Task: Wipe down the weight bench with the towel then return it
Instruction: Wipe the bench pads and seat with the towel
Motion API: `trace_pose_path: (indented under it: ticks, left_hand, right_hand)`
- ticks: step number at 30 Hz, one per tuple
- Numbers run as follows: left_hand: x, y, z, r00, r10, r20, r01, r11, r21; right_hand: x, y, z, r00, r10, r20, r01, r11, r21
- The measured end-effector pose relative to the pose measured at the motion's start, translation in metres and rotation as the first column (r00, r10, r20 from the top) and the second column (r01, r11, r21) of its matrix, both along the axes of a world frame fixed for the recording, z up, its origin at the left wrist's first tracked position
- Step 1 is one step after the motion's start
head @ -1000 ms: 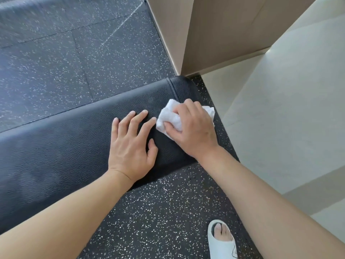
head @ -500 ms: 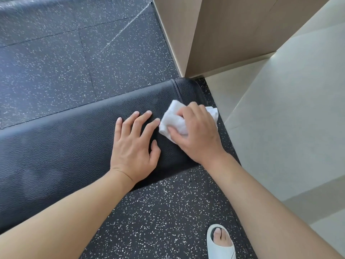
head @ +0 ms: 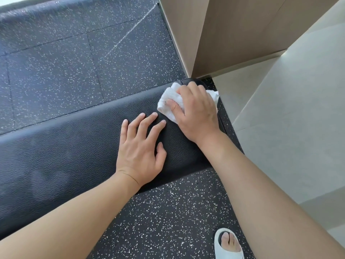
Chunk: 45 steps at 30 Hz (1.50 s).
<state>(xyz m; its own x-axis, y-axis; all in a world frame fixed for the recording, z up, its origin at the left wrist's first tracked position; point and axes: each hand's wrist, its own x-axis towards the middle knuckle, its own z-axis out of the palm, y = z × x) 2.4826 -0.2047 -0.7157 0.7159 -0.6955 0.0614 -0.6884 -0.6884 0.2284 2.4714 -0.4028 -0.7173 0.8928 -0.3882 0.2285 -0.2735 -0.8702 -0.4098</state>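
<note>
You are in a gym or home workout room: black rubber floor tiles (head: 93, 62) flecked with white cover the ground, a black padded weight bench (head: 65, 156) stretches across it, and pale smooth flooring (head: 289, 128) begins beside a wood-panelled wall (head: 233, 30).

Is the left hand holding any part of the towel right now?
No, the left hand lies flat with spread fingers on the bench pad, apart from the white towel, which only the right hand grips.
</note>
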Motion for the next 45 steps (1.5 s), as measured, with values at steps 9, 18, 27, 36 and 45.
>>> trace_pose_path:
  ticks: [9,18,27,36,45]
  left_hand:
    - [-0.001,0.000,-0.001,1.000,0.003,-0.009,-0.003,1.000,0.004]
    - [0.000,-0.001,0.000,1.000,-0.001,0.004,0.001,1.000,0.009]
    - [0.000,0.000,-0.002,1.000,-0.005,0.001,0.005,1.000,0.009]
    - [0.001,0.000,-0.004,1.000,-0.007,0.001,0.007,1.000,0.003]
    - [-0.002,-0.001,0.001,1.000,-0.007,-0.002,0.007,1.000,0.000]
  right_hand:
    - [-0.060,0.012,0.005,0.991,0.121,-0.064,-0.121,0.993,-0.001]
    - [0.046,-0.009,-0.003,0.999,0.013,-0.042,-0.019,0.992,-0.121]
    - [-0.050,0.019,0.007,0.992,0.084,-0.094,-0.087,0.996,-0.036]
    - [-0.058,-0.005,-0.002,0.984,0.171,-0.041,-0.174,0.979,-0.106]
    - [0.016,-0.023,0.000,0.995,-0.081,-0.052,0.075,0.991,-0.107]
